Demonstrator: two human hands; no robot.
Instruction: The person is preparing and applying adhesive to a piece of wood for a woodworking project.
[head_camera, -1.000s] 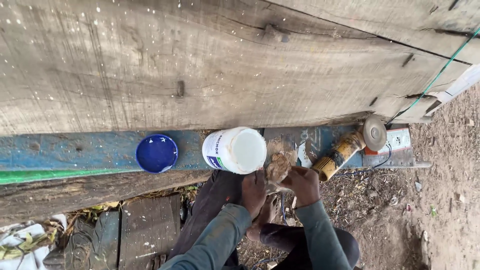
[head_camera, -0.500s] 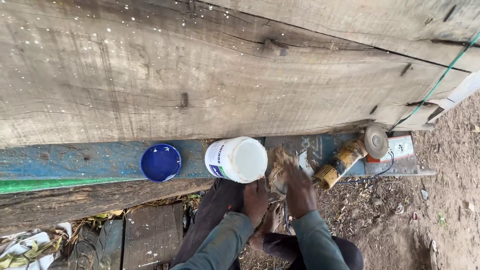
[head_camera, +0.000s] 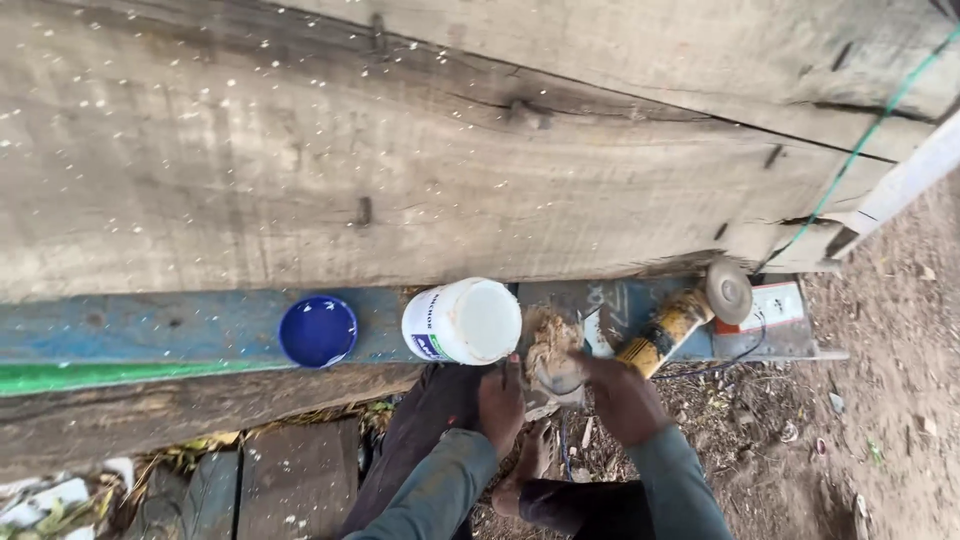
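Weathered grey planks (head_camera: 400, 150) fill the whole upper half of the view, speckled with pale flecks and split by long dark cracks, with a green cord (head_camera: 860, 150) running down across them at two o'clock. Below them a blue-painted beam (head_camera: 150, 330) stretches from nine o'clock toward three, with a green stripe along its lower edge at the left. Bare dirt ground (head_camera: 880, 420) littered with wood scraps lies at four o'clock, and darker boards (head_camera: 290, 470) lie at seven.

On the beam, just past centre, a white plastic tub (head_camera: 462, 320) lies tilted with its open mouth facing outward. Its round blue lid (head_camera: 318, 331) rests flat on the beam at nine o'clock from it, close by but apart. At three o'clock from the tub a yellow angle grinder (head_camera: 680, 315) lies on the beam, its disc end pointing up toward the planks, beside a white power strip (head_camera: 775, 305).

Between tub and grinder sits a lump of brownish paste (head_camera: 552, 340) mixed with sawdust. The person's right hand (head_camera: 622, 395) closes around a small scraper-like piece pressed into that lump. The left hand (head_camera: 500, 400) rests just below the tub with its fingers curled, touching the beam's edge; whether it grips anything I cannot tell.
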